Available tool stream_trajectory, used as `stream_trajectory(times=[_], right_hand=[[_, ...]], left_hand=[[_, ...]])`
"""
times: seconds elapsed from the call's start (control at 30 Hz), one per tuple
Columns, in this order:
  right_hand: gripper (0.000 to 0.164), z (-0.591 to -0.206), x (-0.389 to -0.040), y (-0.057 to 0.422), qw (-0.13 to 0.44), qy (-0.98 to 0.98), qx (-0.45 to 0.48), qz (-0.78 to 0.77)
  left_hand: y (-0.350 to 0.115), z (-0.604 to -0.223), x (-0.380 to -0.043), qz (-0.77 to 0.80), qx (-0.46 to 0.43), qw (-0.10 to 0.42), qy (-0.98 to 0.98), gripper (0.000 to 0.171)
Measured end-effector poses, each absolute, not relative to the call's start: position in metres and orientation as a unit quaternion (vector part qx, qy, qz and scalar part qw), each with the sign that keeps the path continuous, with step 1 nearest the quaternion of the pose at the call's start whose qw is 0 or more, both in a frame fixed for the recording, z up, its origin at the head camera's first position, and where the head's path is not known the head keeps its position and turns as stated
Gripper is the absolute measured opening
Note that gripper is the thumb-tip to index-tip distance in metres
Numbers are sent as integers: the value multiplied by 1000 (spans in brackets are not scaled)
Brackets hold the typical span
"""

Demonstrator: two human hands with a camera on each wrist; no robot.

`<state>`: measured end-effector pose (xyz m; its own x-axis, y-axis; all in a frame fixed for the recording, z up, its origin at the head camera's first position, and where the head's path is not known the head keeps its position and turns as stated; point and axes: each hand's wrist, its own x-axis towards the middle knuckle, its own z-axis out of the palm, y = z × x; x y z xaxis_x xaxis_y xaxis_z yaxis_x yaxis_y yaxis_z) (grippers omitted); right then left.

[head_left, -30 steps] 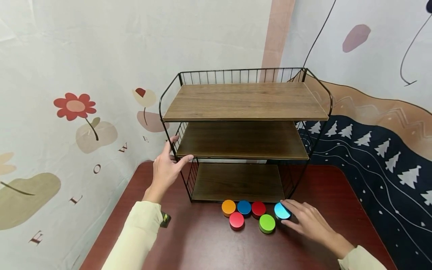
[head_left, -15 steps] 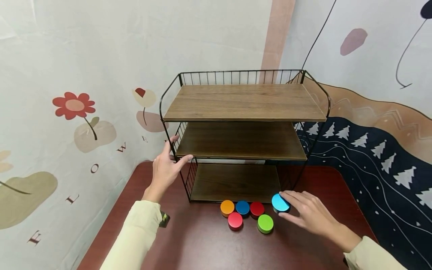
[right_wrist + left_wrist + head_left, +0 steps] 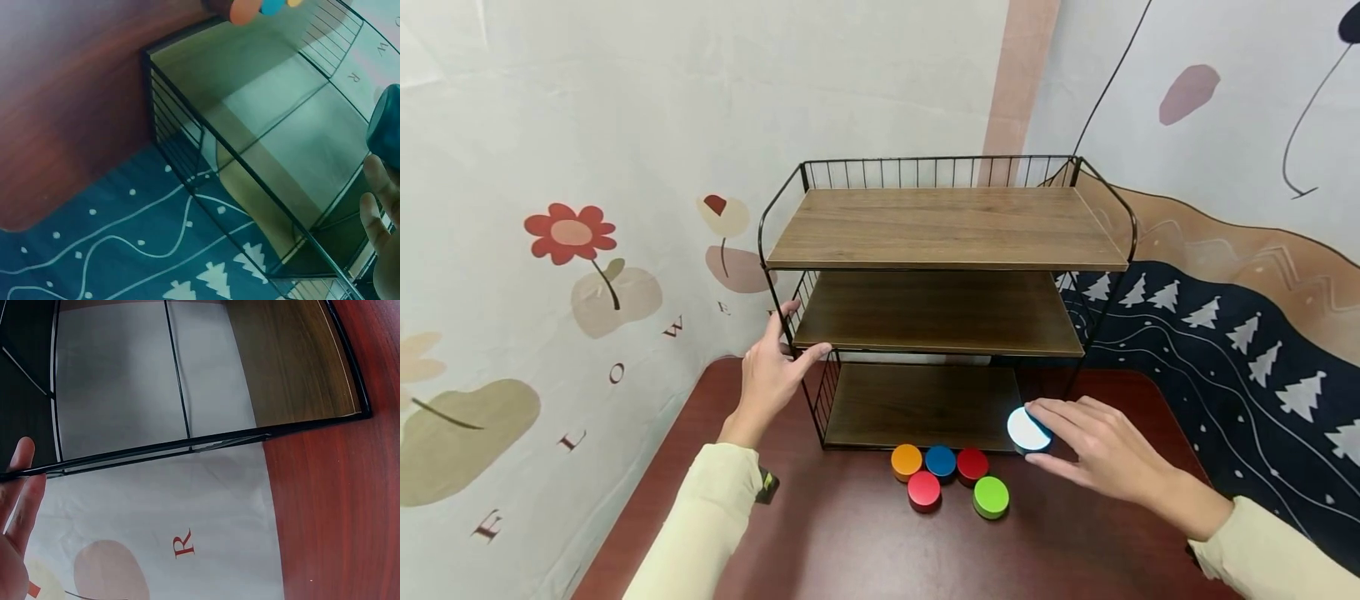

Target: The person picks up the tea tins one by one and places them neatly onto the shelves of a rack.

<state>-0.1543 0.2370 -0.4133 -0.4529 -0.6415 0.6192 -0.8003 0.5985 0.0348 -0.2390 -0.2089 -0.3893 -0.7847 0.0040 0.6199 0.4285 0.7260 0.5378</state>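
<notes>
A three-tier wire rack [image 3: 947, 312] with wooden shelves stands on the dark red table. My left hand [image 3: 769, 379] holds its left side post, thumb at the middle shelf's front corner and fingers behind. In the left wrist view, fingertips [image 3: 24, 456] reach round the black bar. My right hand [image 3: 1101, 446] pinches a light blue round block [image 3: 1027, 430], tilted and shining, between thumb and fingers before the bottom shelf's right end. It looks dark teal in the right wrist view, at the right edge [image 3: 386, 128]. Behind the rack's post, part of the left hand is hidden.
Before the rack sit round blocks: orange [image 3: 906, 462], dark blue [image 3: 941, 462], dark red [image 3: 972, 466], pinkish red [image 3: 924, 491] and green [image 3: 991, 497]. A small black and yellow-green object [image 3: 767, 486] lies beside the left sleeve. A printed cloth [image 3: 625, 125] hangs behind the table.
My right hand has lifted the light blue block from beside the green one, up toward the bottom shelf, tilting it. The left hand keeps its place on the rack.
</notes>
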Motion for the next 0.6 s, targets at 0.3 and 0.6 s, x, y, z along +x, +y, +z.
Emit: stream_trajectory(times=[0.3, 0.6], right_hand=[[58, -388, -158, 233, 350, -807, 453, 146], [58, -359, -166, 232, 410, -772, 464, 144]], left_hand=[[-209, -387, -238, -348, -117, 304, -879, 78], [-208, -386, -238, -345, -116, 305, -880, 78]])
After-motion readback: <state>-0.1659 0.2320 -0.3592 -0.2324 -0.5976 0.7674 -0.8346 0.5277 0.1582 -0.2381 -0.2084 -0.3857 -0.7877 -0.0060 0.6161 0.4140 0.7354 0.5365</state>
